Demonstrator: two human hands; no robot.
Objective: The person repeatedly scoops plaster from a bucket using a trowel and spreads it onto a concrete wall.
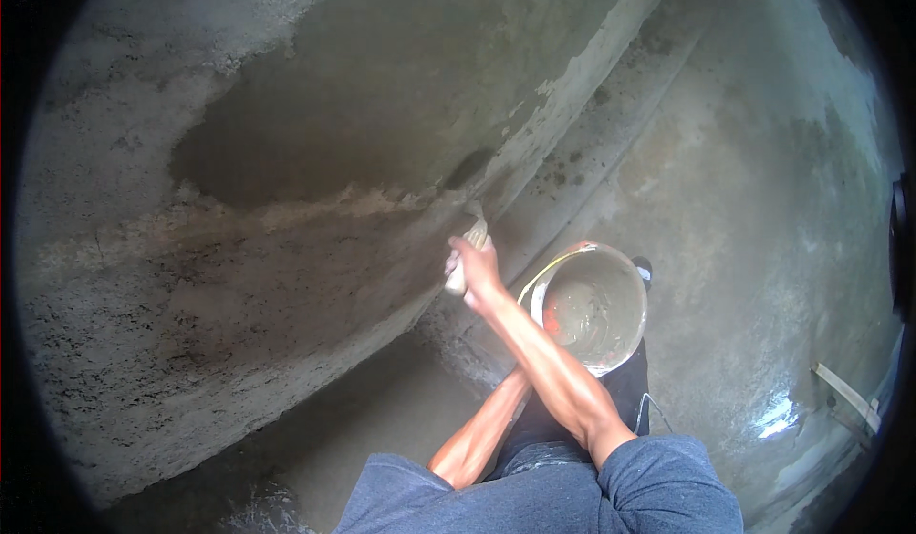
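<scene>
My right hand (482, 265) is closed around the pale handle of a brush (474, 236). The brush tip touches or nearly touches the concrete wall (315, 276), close to its edge. My right forearm crosses over the left one. Of my left arm only the forearm (482, 434) shows; the hand is hidden behind the right forearm and beside the bucket, so its fingers cannot be seen. Right of my right hand is a round bucket (637, 297) with a yellowish handle along its left rim. Grey residue coats its inside, with an orange-red patch low on the left.
A darker, damp-looking patch (324, 104) covers the wall's upper part. A ledge (611, 143) runs diagonally along its foot. Grey concrete floor (735, 219) spreads to the right, with a pale strip (847, 396) at far right. My dark shoe (643, 269) shows past the bucket.
</scene>
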